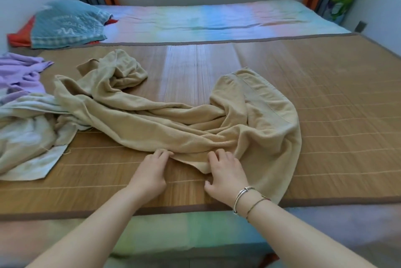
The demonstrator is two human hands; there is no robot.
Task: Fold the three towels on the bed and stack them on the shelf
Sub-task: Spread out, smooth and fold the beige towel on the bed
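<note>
Woven bamboo matting [325,103] covers the near half of the bed, with a pastel rainbow sheet [195,18] showing beyond it. On the mat, the fingers [161,154] of the left hand [149,175] lie loosely together, their tips on the near edge of the crumpled tan terry towel [165,124]. The right hand [226,175], two bangles at its wrist, rests beside it with fingers slightly spread on the same edge; whether either pinches the cloth I cannot tell. That towel sprawls twisted across the mat, one end bunched to the far left, the other curving right. Under its left end lies a rumpled pale grey-white towel [23,144], and past that a heaped lilac towel [19,72]. A teal printed pillow [67,23] sits at the far left. None of the three looks folded; no shelf is in view, so folding and stacking all seem left.
</note>
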